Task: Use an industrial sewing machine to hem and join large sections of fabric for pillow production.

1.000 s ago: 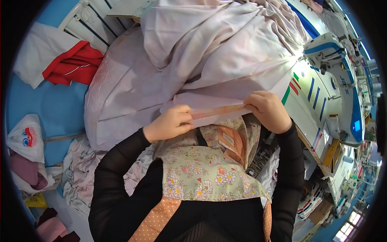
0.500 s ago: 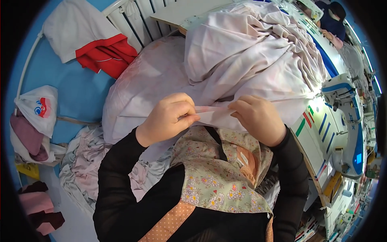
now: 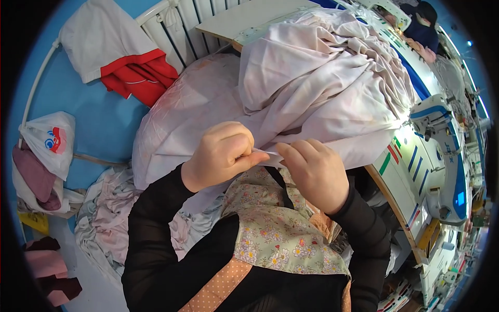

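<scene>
A large pale pinkish-white fabric (image 3: 312, 73) lies heaped in front of me, spilling over the table and down toward my lap. Its near edge runs between my two hands. My left hand (image 3: 221, 156) pinches that edge between thumb and bent fingers. Close beside it on the right, my right hand (image 3: 314, 171) grips the same edge, thumb and fingertips pressed together. Only a short strip of cloth shows between the fingertips. At the right, the fabric's gathered end reaches a white and blue sewing machine (image 3: 442, 156).
A wood-edged sewing table (image 3: 397, 192) with coloured tape marks stands at the right. Crumpled cloth (image 3: 112, 208) lies low on the left. A grey and red garment (image 3: 122, 52) and a white plastic bag (image 3: 52, 143) hang at the left. Another person (image 3: 423, 26) sits far right.
My right hand has moved left toward my left hand, so the gap between them is narrower. My left hand has shifted slightly right. Both still grip the fabric edge.
</scene>
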`<action>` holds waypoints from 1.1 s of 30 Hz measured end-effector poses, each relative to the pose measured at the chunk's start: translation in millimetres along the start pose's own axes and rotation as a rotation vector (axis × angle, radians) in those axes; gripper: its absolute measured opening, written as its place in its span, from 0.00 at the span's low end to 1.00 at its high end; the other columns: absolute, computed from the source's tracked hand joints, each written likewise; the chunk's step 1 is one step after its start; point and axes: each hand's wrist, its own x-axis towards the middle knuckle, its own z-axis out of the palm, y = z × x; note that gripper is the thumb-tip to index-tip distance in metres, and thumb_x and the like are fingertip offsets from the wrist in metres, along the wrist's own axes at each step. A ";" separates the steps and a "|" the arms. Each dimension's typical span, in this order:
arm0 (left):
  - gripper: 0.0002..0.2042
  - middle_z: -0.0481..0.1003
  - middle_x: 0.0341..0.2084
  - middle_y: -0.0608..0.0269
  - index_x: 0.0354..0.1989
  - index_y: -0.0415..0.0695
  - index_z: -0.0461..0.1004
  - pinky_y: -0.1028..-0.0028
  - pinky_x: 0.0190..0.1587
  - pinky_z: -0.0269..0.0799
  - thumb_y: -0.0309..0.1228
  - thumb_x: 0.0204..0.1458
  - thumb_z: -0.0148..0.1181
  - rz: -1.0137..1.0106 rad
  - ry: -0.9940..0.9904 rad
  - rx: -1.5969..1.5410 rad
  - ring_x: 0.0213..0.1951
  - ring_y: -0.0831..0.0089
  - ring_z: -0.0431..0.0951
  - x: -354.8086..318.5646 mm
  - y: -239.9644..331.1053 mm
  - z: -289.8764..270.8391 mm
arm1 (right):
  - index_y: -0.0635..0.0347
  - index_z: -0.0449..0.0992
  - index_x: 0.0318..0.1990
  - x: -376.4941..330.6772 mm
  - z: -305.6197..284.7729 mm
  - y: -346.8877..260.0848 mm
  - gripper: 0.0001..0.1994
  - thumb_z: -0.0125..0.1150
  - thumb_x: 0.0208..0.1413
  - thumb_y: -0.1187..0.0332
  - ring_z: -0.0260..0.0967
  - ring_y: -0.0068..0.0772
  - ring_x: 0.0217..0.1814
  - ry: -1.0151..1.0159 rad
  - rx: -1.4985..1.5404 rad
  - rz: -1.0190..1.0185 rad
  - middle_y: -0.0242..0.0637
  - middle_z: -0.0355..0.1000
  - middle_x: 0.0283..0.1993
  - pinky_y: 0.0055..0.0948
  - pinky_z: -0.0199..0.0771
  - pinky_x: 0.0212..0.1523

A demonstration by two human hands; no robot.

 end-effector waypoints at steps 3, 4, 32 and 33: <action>0.20 0.69 0.19 0.63 0.17 0.44 0.62 0.72 0.20 0.59 0.29 0.39 0.74 0.109 0.013 0.004 0.19 0.68 0.66 4.1 5.2 1.9 | 0.62 0.73 0.44 -8.2 -2.1 -5.1 0.16 0.62 0.44 0.74 0.69 0.39 0.33 0.050 0.009 0.003 0.36 0.70 0.33 0.35 0.72 0.33; 0.20 0.69 0.18 0.63 0.17 0.45 0.62 0.72 0.20 0.59 0.30 0.39 0.74 0.137 0.008 0.002 0.18 0.68 0.66 6.5 7.9 1.8 | 0.62 0.73 0.45 -11.0 -2.3 -5.6 0.17 0.62 0.43 0.74 0.70 0.39 0.33 0.083 0.012 -0.002 0.36 0.70 0.33 0.34 0.72 0.33; 0.09 0.75 0.31 0.49 0.31 0.43 0.68 0.54 0.35 0.69 0.35 0.56 0.53 0.017 -0.438 0.389 0.34 0.46 0.75 184.2 -161.9 207.8 | 0.63 0.77 0.42 -253.7 98.9 28.2 0.08 0.55 0.57 0.76 0.73 0.24 0.39 0.373 1.066 1.092 0.35 0.76 0.37 0.24 0.72 0.43; 0.09 0.75 0.31 0.49 0.31 0.43 0.68 0.54 0.35 0.69 0.35 0.56 0.53 0.007 -0.441 0.392 0.34 0.46 0.75 195.6 -173.8 209.1 | 0.63 0.77 0.42 -254.2 107.1 35.3 0.08 0.55 0.57 0.76 0.73 0.24 0.40 0.379 1.116 1.076 0.34 0.76 0.38 0.24 0.72 0.43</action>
